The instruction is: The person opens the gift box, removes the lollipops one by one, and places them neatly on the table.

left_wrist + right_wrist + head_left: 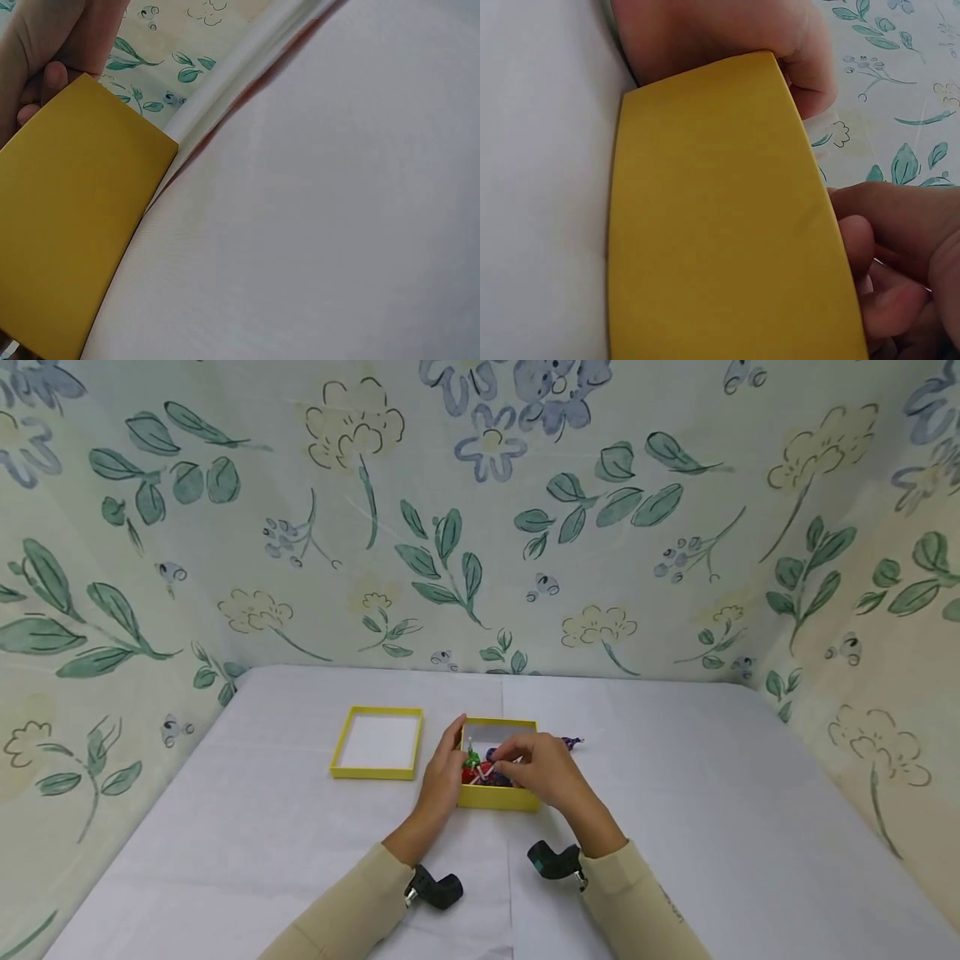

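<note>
Your head camera looks forward and down from above, set back enough to take in your left hand [441,774], your right hand [546,768], the open yellow box [498,799], the white tablecloth [675,827] and the floral backdrop [480,560]. Your two wrist cameras sit low and close, pictures turned sideways, facing the box's yellow outer wall; all three views share that box.

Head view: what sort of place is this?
Probably a makeshift recording booth: a floral-print backdrop on three sides, a white-covered table inside it, and black devices worn at both wrists.
</note>
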Demonstrator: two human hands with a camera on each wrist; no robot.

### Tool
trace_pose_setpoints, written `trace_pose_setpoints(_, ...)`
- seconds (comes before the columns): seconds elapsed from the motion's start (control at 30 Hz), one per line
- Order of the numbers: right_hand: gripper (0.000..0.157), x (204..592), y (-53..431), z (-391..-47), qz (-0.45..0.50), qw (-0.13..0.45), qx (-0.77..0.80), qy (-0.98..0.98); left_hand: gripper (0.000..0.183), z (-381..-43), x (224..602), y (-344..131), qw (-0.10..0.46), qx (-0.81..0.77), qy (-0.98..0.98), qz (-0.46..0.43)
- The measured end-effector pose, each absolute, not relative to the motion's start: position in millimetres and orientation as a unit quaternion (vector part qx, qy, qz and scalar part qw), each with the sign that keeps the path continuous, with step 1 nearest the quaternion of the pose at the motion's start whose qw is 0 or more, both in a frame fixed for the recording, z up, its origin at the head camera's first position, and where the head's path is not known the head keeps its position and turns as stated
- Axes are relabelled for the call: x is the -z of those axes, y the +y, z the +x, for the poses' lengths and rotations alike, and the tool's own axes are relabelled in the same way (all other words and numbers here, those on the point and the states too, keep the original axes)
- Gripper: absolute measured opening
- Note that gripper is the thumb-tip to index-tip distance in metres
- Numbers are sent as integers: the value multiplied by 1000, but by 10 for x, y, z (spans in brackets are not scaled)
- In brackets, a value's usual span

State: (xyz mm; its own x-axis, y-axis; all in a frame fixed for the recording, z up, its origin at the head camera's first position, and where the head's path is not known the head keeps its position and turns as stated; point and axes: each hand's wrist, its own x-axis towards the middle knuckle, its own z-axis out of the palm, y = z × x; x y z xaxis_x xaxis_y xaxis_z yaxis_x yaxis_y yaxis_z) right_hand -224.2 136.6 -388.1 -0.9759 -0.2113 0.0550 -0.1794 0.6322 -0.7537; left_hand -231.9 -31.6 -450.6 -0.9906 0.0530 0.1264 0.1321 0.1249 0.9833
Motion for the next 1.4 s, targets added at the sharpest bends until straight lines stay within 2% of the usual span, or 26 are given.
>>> trace_pose_setpoints(0.37,5,3880,1381,-2238,-116,21,425,898,56,-2314,4520,-319,36,650,-756,-69)
trace_pose_setpoints(1.07,6,3900,1451,-2300,-53,59,524,848,56,-2310,4509,-311,38,646,-760,-61)
trace_pose_setpoints(1.4,17,3843,1534,-2304,-58,60,555,827,56,-2321,4509,-302,32,645,-762,-48)
